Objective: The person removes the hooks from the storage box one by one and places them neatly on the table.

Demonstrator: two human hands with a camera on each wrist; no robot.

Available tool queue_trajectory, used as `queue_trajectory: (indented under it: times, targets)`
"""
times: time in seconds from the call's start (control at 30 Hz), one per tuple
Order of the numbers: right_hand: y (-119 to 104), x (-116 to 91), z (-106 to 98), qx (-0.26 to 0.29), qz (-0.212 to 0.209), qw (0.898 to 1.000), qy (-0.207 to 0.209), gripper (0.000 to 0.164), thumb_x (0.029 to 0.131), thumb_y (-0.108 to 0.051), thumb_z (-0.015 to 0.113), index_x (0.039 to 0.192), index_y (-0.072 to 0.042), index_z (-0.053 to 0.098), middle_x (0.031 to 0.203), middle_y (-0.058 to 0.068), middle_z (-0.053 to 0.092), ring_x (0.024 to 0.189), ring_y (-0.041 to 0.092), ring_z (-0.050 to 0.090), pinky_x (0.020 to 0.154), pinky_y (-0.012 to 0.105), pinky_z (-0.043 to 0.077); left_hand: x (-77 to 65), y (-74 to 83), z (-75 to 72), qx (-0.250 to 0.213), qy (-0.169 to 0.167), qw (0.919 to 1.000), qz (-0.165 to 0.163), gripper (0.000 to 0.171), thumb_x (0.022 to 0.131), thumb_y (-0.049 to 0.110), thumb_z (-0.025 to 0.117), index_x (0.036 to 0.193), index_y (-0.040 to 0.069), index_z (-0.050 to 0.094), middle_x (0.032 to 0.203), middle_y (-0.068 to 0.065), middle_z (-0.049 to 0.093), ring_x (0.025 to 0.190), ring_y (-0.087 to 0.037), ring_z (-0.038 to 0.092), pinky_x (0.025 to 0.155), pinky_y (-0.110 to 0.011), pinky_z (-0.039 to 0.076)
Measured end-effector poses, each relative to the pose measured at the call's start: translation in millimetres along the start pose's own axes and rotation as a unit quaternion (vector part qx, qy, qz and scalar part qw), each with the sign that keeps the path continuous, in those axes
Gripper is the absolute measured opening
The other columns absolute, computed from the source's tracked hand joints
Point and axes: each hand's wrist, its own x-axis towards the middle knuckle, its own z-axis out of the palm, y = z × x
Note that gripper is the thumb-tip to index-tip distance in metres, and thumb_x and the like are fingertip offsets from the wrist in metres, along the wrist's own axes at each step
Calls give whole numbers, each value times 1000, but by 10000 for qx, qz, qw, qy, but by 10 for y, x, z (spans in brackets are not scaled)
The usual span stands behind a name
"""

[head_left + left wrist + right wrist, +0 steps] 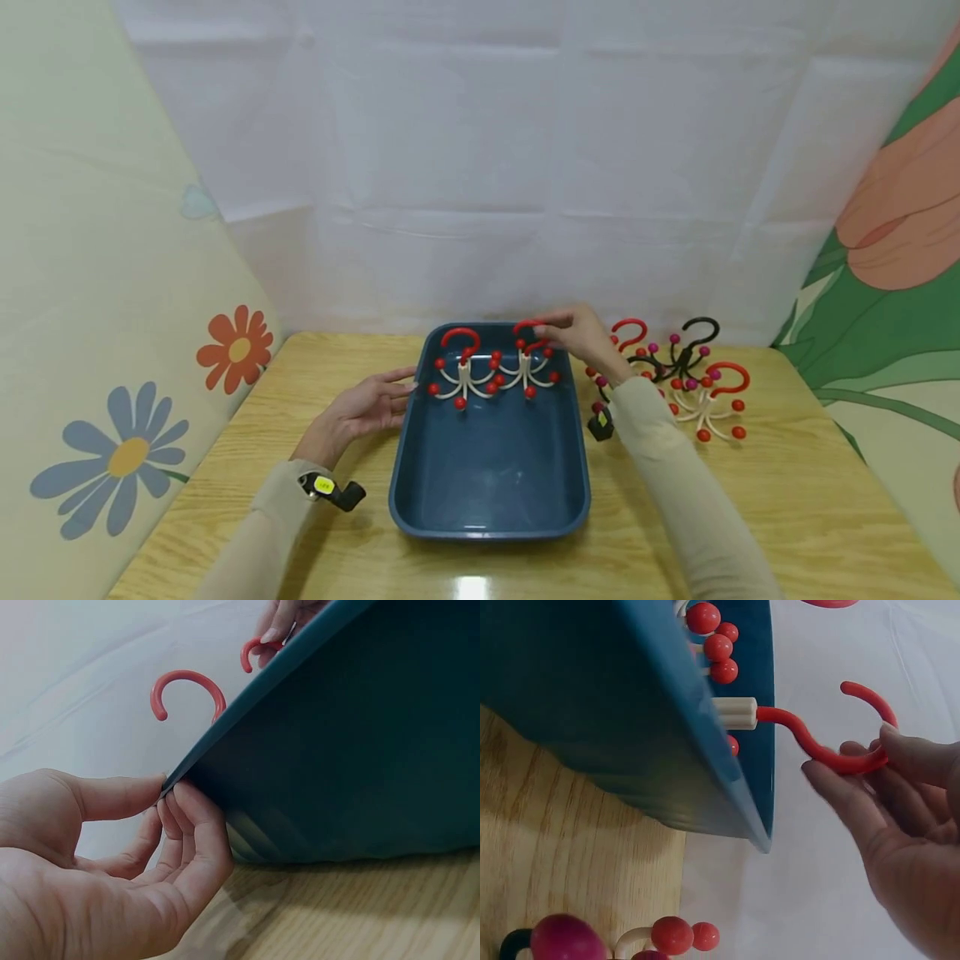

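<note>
A dark blue plastic tray (491,475) with raised walls sits on the table. My left hand (371,407) pinches its left rim between thumb and fingers, plainest in the left wrist view (161,862). With thumb and fingertips, my right hand (581,335) grips the red hook (847,763) of a multi-arm hanger (524,367), which has pale arms tipped with red balls. That hanger is upright at the tray's far right. Beside it in the tray stands a matching hanger (464,372), its red hook (187,675) showing above the rim.
Right of the tray, several more hangers crowd together: a pale one with a red hook (730,377) and black ones with magenta balls, such as the black hanger (684,360). A white cloth (450,167) hangs behind the wooden table (337,354).
</note>
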Motion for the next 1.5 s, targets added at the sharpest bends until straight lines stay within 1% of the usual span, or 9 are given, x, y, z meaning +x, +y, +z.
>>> queue_trajectory:
  times: [0.5,0.93,1.03,1.13,1.2,1.27,1.33,1.4,1.5]
  targets:
    - [-8,-16,50,-502,-235,9981,268,28,104,-16,66,129,-4,74,124,19,77,115,33,75,101,53,58,25,-12,-23,-39,-43,10000,-25,64,111,8,49,168,9,20,114,1,75,100,-14,71,84,-33,62]
    - [-285,-180,-48,-843,-520,9948,243,32,106,-24,64,131,-7,73,125,17,77,112,35,74,99,57,58,1,-6,-5,0,-41,10000,-25,64,111,8,48,167,8,19,113,1,75,99,-13,72,84,-32,62]
    - [-353,-224,-87,-893,-498,9944,274,32,107,-25,63,132,-7,73,126,17,76,113,31,75,100,52,59,0,-3,-6,-38,-36,10000,-38,64,111,8,49,167,8,19,113,1,76,99,-13,72,83,-32,62]
    - [-426,-290,-136,-833,-445,9950,322,33,106,-25,64,133,-7,72,126,16,77,114,31,75,78,37,63,3,-3,-9,-52,-30,10000,-42,64,111,8,49,167,8,20,112,1,76,98,-13,72,84,-32,62]
    - [-479,-353,-173,-738,-407,9959,333,32,106,-25,64,133,-9,72,125,15,77,116,31,75,58,28,54,5,-3,-11,-40,-29,10000,-35,64,111,8,49,167,8,20,112,1,76,98,-13,72,84,-32,62]
    - [-520,-417,-212,-640,-461,9963,346,32,106,-24,64,132,-9,73,124,16,77,117,31,75,50,24,46,8,-2,-11,-31,-43,10000,-17,64,111,9,49,167,8,20,112,1,76,98,-13,72,84,-32,62]
    - [-557,-488,-255,-582,-550,9963,326,32,106,-24,64,132,-9,72,125,16,77,118,30,75,56,23,53,11,-1,-12,-22,-45,10000,0,63,111,9,49,167,8,20,112,1,76,98,-12,72,84,-32,62]
    - [-590,-562,-299,-615,-643,9955,326,32,106,-24,64,132,-8,72,125,16,77,116,29,76,74,25,62,12,-1,-14,-21,-43,10000,13,63,111,9,49,167,8,21,112,1,76,98,-13,72,84,-32,62]
    - [-642,-686,-371,-679,-700,9948,310,32,106,-24,64,133,-8,72,126,16,76,115,28,76,94,34,62,10,-1,-17,-6,-32,10000,10,64,110,9,50,167,8,21,112,1,76,98,-13,72,84,-32,62]
